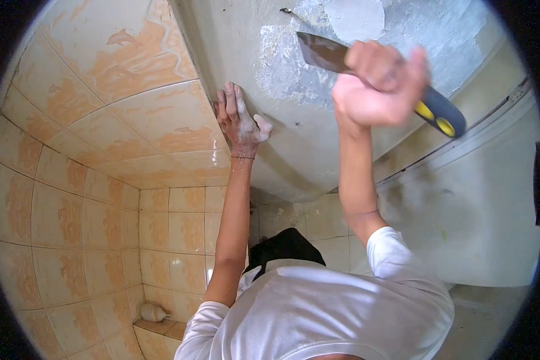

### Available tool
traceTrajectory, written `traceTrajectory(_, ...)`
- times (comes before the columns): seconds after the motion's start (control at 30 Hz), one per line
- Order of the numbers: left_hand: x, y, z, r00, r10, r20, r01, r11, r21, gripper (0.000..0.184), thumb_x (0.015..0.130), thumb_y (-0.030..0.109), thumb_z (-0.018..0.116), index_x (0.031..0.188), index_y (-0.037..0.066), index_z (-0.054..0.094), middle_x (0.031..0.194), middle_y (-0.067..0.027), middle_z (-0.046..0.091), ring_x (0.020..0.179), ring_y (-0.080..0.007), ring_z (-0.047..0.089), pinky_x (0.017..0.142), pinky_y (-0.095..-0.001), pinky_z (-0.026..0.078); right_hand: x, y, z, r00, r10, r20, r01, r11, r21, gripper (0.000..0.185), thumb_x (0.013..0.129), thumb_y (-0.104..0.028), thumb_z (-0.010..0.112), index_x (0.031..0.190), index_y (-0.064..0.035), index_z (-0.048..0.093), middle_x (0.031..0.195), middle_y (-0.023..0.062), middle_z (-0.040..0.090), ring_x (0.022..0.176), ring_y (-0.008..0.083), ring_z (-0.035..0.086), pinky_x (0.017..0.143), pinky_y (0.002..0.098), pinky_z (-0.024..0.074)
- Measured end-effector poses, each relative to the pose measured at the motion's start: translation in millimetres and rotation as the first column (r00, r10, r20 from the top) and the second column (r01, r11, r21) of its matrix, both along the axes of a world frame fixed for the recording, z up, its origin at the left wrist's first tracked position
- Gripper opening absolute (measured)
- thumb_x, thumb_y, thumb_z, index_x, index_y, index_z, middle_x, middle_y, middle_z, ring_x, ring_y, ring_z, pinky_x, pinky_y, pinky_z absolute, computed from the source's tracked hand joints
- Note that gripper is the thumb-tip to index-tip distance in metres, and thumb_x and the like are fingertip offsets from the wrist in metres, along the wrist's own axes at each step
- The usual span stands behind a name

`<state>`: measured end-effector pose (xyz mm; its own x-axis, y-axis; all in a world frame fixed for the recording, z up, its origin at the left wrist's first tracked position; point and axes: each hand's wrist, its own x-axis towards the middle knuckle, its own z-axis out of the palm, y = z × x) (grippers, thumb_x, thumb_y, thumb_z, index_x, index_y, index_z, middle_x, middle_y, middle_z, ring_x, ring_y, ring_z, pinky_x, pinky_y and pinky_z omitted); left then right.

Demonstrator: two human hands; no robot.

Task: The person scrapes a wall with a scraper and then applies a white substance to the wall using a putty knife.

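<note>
My right hand (381, 84) is raised and wrapped round a putty knife (324, 51), slightly blurred. The blade points to the upper left, and the dark handle with yellow inserts sticks out below the fist. Behind the blade, the grey wall (294, 141) carries a rough, scraped patch of whitish and bluish coating (288, 75). My left hand (240, 117) lies flat with its fingers spread on the wall, beside the edge of the tiles. White dust covers its fingers and thumb. Whether the blade touches the wall cannot be made out.
Orange and cream dolphin tiles (144, 66) cover the walls at left. A pale rounded object (153, 312) sits on a tiled ledge at the lower left. To the right stands a large smooth whitish surface (462, 210). A small dark fixture (286, 10) juts from the wall at the top.
</note>
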<state>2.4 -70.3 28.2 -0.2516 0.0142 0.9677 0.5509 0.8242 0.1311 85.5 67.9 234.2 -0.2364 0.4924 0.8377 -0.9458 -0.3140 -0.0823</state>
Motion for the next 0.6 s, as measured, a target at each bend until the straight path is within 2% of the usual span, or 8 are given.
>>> traceTrajectory(0.1, -2.4, 0.6, 4.2, 1.0, 0.009, -0.009, -0.009, 1.0, 0.003, 0.072, 0.077, 0.033, 0.04, 0.138, -0.006, 0.037, 0.145, -0.0172, 0.036, 0.132, -0.0391, 0.032, 0.11, -0.0507, 0.025, 14.7, -3.5, 11.2, 0.998, -0.039, 0.056, 0.047, 0.99, -0.135, 0.046, 0.092, -0.024, 0.044, 0.054, -0.0171, 0.019, 0.043, -0.0044, 0.014, 0.039, 0.0105, 0.008, 0.04, 0.0294, 0.0122)
traceTrajectory(0.13, 1.4, 0.2, 3.5, 1.0, 0.017, 0.007, -0.017, 1.0, -0.023, 0.073, 0.076, 0.03, 0.041, 0.139, -0.007, 0.035, 0.145, -0.0195, 0.034, 0.134, -0.0413, 0.03, 0.111, -0.0516, 0.024, -10.6, -17.8, 10.2, 0.971, -0.167, 0.171, 0.209, 0.94, -0.27, 0.05, 0.093, -0.026, 0.043, 0.051, -0.0188, 0.016, 0.043, -0.0042, 0.015, 0.039, 0.0104, 0.008, 0.041, 0.0295, 0.0116)
traceTrajectory(0.2, 6.4, 0.2, 0.7, 1.0, 0.003, 0.029, -0.002, 1.0, -0.021, 0.073, 0.075, 0.029, 0.042, 0.138, -0.007, 0.035, 0.145, -0.0193, 0.034, 0.134, -0.0412, 0.03, 0.111, -0.0515, 0.024, -10.1, -8.5, 12.6, 0.976, -0.075, 0.203, 0.105, 0.984, -0.142, 0.051, 0.094, -0.027, 0.042, 0.051, -0.0184, 0.017, 0.044, -0.0034, 0.016, 0.039, 0.0112, 0.01, 0.04, 0.0301, 0.0124)
traceTrajectory(0.3, 5.1, -0.3, 1.8, 1.0, -0.005, 0.027, 0.006, 1.0, -0.014, 0.074, 0.073, 0.027, 0.043, 0.138, -0.007, 0.035, 0.145, -0.0192, 0.033, 0.134, -0.0413, 0.029, 0.111, -0.0512, 0.024, 10.3, 3.5, 8.3, 0.995, 0.008, 0.097, 0.006, 0.99, -0.144, 0.047, 0.094, -0.026, 0.043, 0.054, -0.0172, 0.021, 0.044, -0.0023, 0.016, 0.038, 0.0123, 0.011, 0.04, 0.0308, 0.0132)
traceTrajectory(0.4, 1.2, 0.9, 5.4, 1.0, 0.0, 0.026, 0.001, 1.0, -0.008, 0.074, 0.073, 0.026, 0.043, 0.138, -0.007, 0.035, 0.145, -0.0195, 0.033, 0.133, -0.0417, 0.03, 0.111, -0.0506, 0.024, -15.0, -2.0, 7.8, 0.996, -0.058, 0.064, 0.067, 0.986, -0.152, 0.045, 0.093, -0.024, 0.046, 0.056, -0.0167, 0.021, 0.043, -0.0019, 0.015, 0.037, 0.0133, 0.011, 0.04, 0.0304, 0.0146)
traceTrajectory(0.43, 4.0, 0.8, 4.3, 0.999, 0.003, 0.038, -0.002, 1.0, -0.013, 0.074, 0.073, 0.025, 0.043, 0.139, -0.007, 0.035, 0.145, -0.0196, 0.033, 0.133, -0.0418, 0.03, 0.111, -0.0503, 0.024, -29.9, -19.7, 7.5, 0.975, -0.001, 0.223, 0.059, 0.965, -0.255, 0.046, 0.092, -0.023, 0.048, 0.056, -0.0171, 0.02, 0.043, -0.0021, 0.015, 0.037, 0.0135, 0.012, 0.04, 0.0302, 0.0154)
traceTrajectory(0.47, 6.2, 0.7, 1.2, 0.999, -0.003, 0.041, 0.004, 1.0, -0.018, 0.074, 0.073, 0.025, 0.043, 0.139, -0.007, 0.035, 0.145, -0.0196, 0.033, 0.133, -0.0418, 0.03, 0.111, -0.0503, 0.024, -36.7, -27.0, 6.4, 0.957, 0.19, 0.218, -0.135, 0.96, -0.244, 0.047, 0.092, -0.024, 0.049, 0.056, -0.0169, 0.02, 0.043, -0.0023, 0.016, 0.036, 0.0136, 0.012, 0.039, 0.0302, 0.0161)
traceTrajectory(0.6, 1.1, 0.4, 3.8, 1.0, 0.014, 0.026, -0.014, 1.0, -0.022, 0.071, 0.077, 0.029, 0.041, 0.138, -0.007, 0.035, 0.145, -0.0196, 0.034, 0.132, -0.0429, 0.031, 0.11, -0.0507, 0.027, -1.0, -13.7, 2.5, 0.993, 0.115, 0.022, -0.11, 0.98, -0.169, 0.047, 0.091, -0.026, 0.051, 0.057, -0.0159, 0.02, 0.042, -0.004, 0.016, 0.036, 0.0124, 0.011, 0.039, 0.029, 0.0147)
